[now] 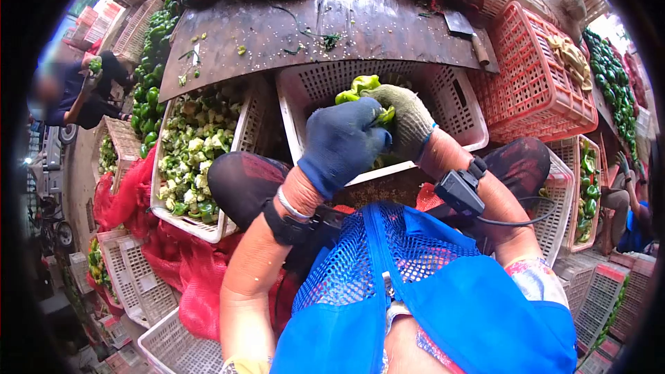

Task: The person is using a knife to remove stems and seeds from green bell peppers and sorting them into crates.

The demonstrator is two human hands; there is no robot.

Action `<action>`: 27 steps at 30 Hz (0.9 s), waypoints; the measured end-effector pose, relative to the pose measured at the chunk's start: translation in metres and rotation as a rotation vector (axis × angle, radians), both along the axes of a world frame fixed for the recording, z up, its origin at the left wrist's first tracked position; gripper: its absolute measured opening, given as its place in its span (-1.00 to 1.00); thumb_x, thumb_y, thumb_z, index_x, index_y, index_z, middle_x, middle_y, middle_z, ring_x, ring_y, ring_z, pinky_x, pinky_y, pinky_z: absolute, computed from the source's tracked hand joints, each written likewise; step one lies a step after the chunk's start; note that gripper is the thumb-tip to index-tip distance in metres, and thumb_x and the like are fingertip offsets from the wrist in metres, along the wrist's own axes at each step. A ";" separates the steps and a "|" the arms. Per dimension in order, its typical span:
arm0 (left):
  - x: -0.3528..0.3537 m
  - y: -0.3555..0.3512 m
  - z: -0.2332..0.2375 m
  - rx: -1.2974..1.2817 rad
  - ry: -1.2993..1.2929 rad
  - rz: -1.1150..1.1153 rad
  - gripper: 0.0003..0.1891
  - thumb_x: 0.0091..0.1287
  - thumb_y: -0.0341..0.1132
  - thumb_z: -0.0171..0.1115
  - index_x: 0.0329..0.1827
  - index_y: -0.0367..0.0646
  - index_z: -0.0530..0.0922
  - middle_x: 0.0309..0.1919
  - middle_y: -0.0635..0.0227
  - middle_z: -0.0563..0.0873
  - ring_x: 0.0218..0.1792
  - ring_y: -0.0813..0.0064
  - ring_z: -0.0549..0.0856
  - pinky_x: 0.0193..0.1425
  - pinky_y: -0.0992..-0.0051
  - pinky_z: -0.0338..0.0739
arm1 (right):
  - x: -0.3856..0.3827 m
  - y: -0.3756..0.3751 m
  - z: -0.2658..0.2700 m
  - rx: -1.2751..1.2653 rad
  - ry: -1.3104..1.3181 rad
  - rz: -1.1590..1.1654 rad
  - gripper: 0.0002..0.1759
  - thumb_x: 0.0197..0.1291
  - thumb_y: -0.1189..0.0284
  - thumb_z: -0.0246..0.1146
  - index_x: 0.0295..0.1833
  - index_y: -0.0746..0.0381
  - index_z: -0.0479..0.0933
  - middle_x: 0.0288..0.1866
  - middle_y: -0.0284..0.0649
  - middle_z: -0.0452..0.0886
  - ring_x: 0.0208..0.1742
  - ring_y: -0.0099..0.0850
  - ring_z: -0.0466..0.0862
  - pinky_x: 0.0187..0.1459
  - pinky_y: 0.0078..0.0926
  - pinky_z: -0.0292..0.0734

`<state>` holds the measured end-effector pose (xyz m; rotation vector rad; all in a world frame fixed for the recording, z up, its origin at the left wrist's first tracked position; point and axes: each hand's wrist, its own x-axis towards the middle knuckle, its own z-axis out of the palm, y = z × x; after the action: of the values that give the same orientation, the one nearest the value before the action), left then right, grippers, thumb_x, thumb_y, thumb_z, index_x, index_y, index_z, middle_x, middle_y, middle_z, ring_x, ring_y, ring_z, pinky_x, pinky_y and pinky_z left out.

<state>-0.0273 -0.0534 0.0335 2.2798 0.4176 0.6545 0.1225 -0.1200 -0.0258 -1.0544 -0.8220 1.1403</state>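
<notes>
My left hand [346, 142], in a blue glove, is closed with its fingers bent against a green pepper [364, 84]. My right hand [403, 118], in a pale knit glove, is closed round the same pepper from the other side. The pepper is light green and seems to be in pieces; the gloves cover much of it. Both hands are over a white plastic crate [294, 107] between my knees, and they hide most of its inside. To the left stands a crate [225, 218] filled with pale green pepper cores [197, 145].
A wooden board [277, 34] strewn with seeds and scraps lies beyond the crate, with a cleaver [457, 23] at its right. A red crate [537, 76] stands right. Green peppers [149, 93] are heaped left, near red net sacks [194, 270]. Other people [80, 90] sit at both sides.
</notes>
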 end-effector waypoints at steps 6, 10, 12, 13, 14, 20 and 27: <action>-0.003 0.014 -0.002 -0.441 0.023 -0.087 -0.86 0.17 -0.55 0.34 -0.21 -0.26 0.75 -0.38 0.38 0.80 -0.34 0.62 0.74 -0.18 0.54 0.63 | 0.002 -0.011 0.006 0.164 -0.722 0.096 -0.73 0.32 0.40 0.25 0.08 0.26 0.63 -0.12 -0.27 0.75 -0.16 -0.42 0.77 -0.10 -0.35 0.77; -0.006 0.027 -0.011 -0.831 -0.104 0.281 -0.83 0.24 -0.50 0.30 -0.14 -0.30 0.75 -0.38 0.39 0.79 -0.36 0.57 0.75 -0.25 0.51 0.66 | -0.006 0.005 0.019 -0.270 0.921 -0.145 -0.68 0.40 0.30 0.25 0.12 0.28 0.58 -0.30 -0.19 0.65 -0.49 -0.38 0.65 -0.48 -0.48 0.66; -0.007 0.033 -0.024 -0.464 -0.102 0.343 -0.75 0.26 -0.39 0.38 -0.03 -0.26 0.74 -0.34 0.26 0.80 -0.38 0.36 0.76 -0.28 0.37 0.67 | -0.003 0.012 0.012 -0.241 0.929 -0.293 -0.68 0.41 0.30 0.25 0.08 0.31 0.58 -0.36 -0.19 0.62 -0.52 -0.37 0.61 -0.49 -0.46 0.63; -0.006 0.033 -0.034 -0.059 -0.106 0.343 -0.75 0.27 -0.35 0.41 -0.02 -0.22 0.74 -0.33 0.24 0.80 -0.39 0.30 0.77 -0.29 0.34 0.67 | 0.002 0.011 0.001 -0.242 0.923 -0.264 -0.69 0.41 0.28 0.26 0.08 0.29 0.59 -0.39 -0.19 0.61 -0.50 -0.37 0.62 -0.49 -0.44 0.62; -0.004 0.036 -0.032 0.365 -0.107 0.347 -0.75 0.29 -0.31 0.43 -0.01 -0.18 0.74 -0.32 0.22 0.81 -0.39 0.25 0.77 -0.29 0.30 0.68 | 0.003 0.012 -0.001 -0.293 0.887 -0.318 -0.72 0.43 0.28 0.25 0.05 0.26 0.60 -0.43 -0.22 0.60 -0.50 -0.37 0.62 -0.48 -0.45 0.61; 0.023 0.006 -0.042 0.219 0.167 0.176 -0.84 0.29 -0.08 0.32 -0.26 0.08 0.70 -0.40 0.21 0.76 -0.37 0.09 0.77 -0.29 0.06 0.64 | 0.032 0.019 -0.093 -0.083 0.205 -0.223 -0.50 0.31 0.23 0.31 0.31 0.19 0.59 0.23 -0.08 0.71 0.14 -0.23 0.69 0.10 -0.26 0.60; 0.021 -0.006 -0.039 0.177 0.043 0.129 -0.89 0.11 -0.24 0.35 -0.37 -0.03 0.68 -0.43 0.12 0.74 -0.34 -0.02 0.77 -0.28 0.04 0.62 | 0.022 -0.010 -0.050 -0.393 0.513 -0.164 -0.57 0.27 0.21 0.32 0.18 0.18 0.63 0.10 -0.11 0.68 0.03 -0.28 0.65 -0.01 -0.32 0.55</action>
<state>-0.0063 -0.0594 -0.0051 2.4528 0.5500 0.7334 0.1450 -0.1296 -0.0762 -1.0539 -0.1049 1.3803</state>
